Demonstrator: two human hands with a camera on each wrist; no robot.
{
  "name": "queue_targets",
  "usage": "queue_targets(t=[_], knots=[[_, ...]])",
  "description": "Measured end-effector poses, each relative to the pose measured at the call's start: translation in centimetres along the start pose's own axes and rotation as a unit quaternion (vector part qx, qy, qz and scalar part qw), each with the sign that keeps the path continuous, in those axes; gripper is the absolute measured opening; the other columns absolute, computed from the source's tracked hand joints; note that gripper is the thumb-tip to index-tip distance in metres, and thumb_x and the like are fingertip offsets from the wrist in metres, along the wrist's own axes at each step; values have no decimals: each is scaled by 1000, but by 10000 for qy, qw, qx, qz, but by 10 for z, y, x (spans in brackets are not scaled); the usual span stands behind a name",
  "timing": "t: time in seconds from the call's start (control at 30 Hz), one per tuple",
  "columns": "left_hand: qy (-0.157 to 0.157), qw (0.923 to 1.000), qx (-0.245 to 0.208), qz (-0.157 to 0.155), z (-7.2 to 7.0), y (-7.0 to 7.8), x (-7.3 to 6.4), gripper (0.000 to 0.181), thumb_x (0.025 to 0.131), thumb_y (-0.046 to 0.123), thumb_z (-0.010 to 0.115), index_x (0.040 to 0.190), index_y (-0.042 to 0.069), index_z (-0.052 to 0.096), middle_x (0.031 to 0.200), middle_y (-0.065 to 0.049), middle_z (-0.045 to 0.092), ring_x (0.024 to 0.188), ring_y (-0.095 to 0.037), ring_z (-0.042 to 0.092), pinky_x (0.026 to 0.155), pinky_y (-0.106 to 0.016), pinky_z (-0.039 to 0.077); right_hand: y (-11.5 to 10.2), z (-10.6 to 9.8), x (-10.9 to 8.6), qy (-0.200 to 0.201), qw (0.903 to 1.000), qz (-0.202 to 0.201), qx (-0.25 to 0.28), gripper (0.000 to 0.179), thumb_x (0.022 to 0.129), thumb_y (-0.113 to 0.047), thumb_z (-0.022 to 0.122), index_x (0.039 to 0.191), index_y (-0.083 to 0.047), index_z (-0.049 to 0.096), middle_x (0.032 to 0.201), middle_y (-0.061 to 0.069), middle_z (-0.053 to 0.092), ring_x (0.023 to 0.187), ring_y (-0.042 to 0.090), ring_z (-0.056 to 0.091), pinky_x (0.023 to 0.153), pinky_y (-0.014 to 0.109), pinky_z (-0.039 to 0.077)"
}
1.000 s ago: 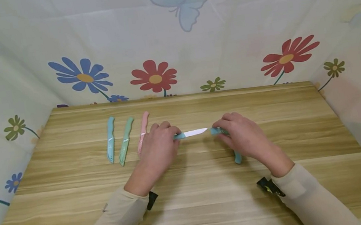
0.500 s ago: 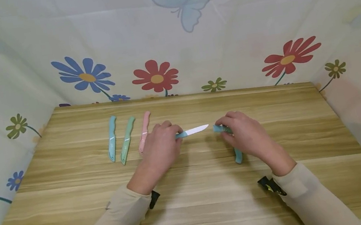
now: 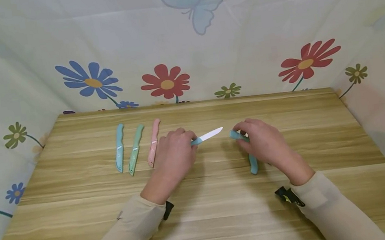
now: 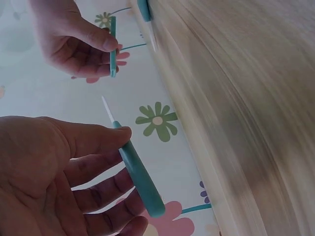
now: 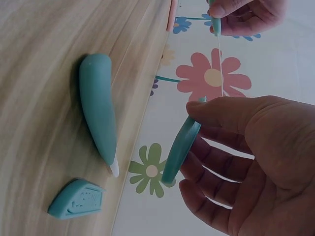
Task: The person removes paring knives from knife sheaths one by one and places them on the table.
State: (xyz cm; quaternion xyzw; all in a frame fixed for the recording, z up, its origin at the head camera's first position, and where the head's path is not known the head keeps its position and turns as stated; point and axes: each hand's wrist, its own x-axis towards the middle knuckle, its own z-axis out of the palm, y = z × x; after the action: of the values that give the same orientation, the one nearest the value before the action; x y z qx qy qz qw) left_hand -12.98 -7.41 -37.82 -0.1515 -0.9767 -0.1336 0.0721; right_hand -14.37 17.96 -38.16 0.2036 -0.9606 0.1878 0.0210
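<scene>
My left hand (image 3: 176, 153) pinches the blue handle of a small paring knife (image 3: 212, 134) between thumb and fingers. Its bare white blade points right and slightly away from me, above the table. In my right hand (image 3: 263, 140) is a blue blade sheath (image 3: 238, 135), its mouth turned towards the knife tip with a short gap between them. Below that hand lies a second blue paring knife (image 5: 97, 108), mostly hidden in the head view. Next to it, the right wrist view has another blue sheath (image 5: 76, 199) lying apart from any blade.
Left of my left hand, three sheathed knives lie side by side on the wooden table (image 3: 207, 224): one blue (image 3: 119, 148), one green (image 3: 136, 150), one pink (image 3: 154, 143). A flower-printed curtain (image 3: 253, 25) surrounds the back and sides.
My left hand has shifted slightly right, and the knife tip has swung away from me. The sheath in my right hand has turned a little; its mouth now points further up-left.
</scene>
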Motion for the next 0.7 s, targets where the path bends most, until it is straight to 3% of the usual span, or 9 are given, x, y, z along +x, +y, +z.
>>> queue_targets(t=[0.23, 0.43, 0.7], knots=[[-296, 9993, -91, -231, 6, 12, 7, 13, 96, 17, 81, 106, 10, 79, 93, -2, 68, 81, -22, 66, 72, -42, 54, 1, -2, 3, -262, 9993, 270, 72, 42, 98, -17, 78, 136, -2, 67, 107, 13, 72, 84, 25, 68, 74, 43, 56], [-502, 9970, -468, -362, 13, 25, 12, 15, 98, 18, 78, 106, 6, 76, 90, -3, 67, 78, -19, 64, 70, -42, 55, 1, -1, 5, -414, 9975, 487, 315, 52, 99, -16, 77, 144, 1, 59, 101, 13, 70, 77, 23, 64, 74, 42, 55], [-628, 9918, -965, -555, 22, 38, 18, 18, 99, 17, 76, 109, 5, 68, 90, -4, 66, 73, -18, 61, 64, -35, 54, 0, 4, 6, -546, 9926, 905, 603, 44, 100, -14, 74, 139, 3, 61, 92, 12, 69, 67, 21, 62, 65, 37, 54]])
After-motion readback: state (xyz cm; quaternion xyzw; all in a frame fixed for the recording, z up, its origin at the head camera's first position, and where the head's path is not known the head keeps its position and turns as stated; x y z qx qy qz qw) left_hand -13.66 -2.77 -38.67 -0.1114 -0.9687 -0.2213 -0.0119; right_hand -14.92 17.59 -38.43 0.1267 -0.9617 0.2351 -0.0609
